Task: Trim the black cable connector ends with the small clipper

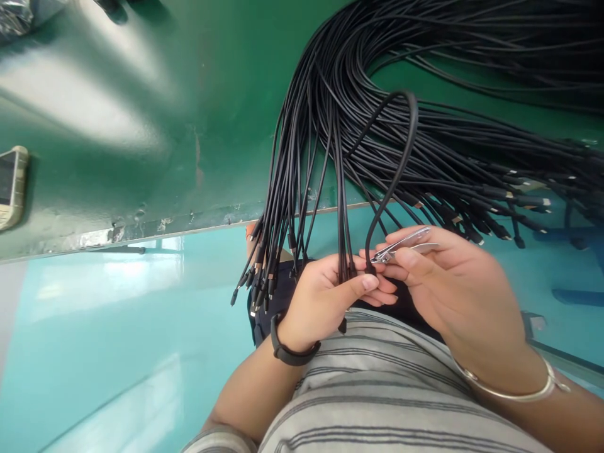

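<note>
My left hand (325, 296) is closed around the ends of several black cables, thumb pressed near the connector of one looped cable (411, 135). Between the thumb and fingers of my right hand (457, 283) is a silver nail clipper (406, 245). Its jaws touch or nearly touch the looped cable just above its connector; the exact contact is too small to tell. A large bundle of black cables (306, 107) lies over the table, and many connector ends (262, 277) hang past its front edge to the left of my hands. The connector tips inside my left hand are mostly hidden.
The green table (226, 113) has a worn front edge. A phone in a pale case (14, 189) lies at the far left. More cable ends (500, 201) stick out over the edge at the right. Blue bars (576, 297) show below, above the light blue floor (94, 333).
</note>
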Available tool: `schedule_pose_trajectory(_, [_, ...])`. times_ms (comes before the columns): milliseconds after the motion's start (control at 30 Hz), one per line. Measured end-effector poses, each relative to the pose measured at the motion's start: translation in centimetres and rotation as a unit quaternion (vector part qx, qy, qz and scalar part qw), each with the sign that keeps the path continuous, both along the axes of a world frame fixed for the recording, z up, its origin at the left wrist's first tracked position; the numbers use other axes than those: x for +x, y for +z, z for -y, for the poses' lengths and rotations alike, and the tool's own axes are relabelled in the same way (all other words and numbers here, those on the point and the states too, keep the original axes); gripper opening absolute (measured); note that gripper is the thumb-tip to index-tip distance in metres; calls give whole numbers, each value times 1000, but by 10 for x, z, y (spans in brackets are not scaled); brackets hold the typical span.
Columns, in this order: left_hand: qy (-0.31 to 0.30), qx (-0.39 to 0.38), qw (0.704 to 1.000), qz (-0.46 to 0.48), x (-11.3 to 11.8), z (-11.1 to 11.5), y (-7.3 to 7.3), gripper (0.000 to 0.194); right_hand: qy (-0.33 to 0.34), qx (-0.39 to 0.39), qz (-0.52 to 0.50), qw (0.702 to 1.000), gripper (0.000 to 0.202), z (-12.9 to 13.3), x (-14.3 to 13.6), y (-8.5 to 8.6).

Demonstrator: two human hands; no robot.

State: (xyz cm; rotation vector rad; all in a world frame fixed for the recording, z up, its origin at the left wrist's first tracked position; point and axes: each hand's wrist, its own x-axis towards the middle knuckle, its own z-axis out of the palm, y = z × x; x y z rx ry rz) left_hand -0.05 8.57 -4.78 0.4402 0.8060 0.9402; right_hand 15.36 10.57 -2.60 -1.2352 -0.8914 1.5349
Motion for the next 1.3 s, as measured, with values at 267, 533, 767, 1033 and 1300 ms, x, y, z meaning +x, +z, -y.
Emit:
schedule_pose_trajectory(267, [-11, -8, 1000, 20, 0, 1, -1, 20, 10, -22, 1, 1000, 12, -4, 3, 2])
schedule_pose_trajectory(533, [-33, -14, 999, 37, 2, -2, 0, 21, -21, -36, -32, 999, 14, -1, 0, -2])
schedule_pose_trajectory(767, [-3, -40, 999, -25, 10, 1, 6, 42, -19, 46, 4, 999, 9, 22, 6, -9])
schedule_pose_trajectory(1033, [28, -49, 998, -7, 15, 2, 6, 44, -28, 146, 94, 984, 19, 28, 3, -6])
schedule_pose_trajectory(1300, [35, -49, 998, -26, 17, 3, 4, 44, -35, 155, 136, 978, 16, 28, 2, -6])
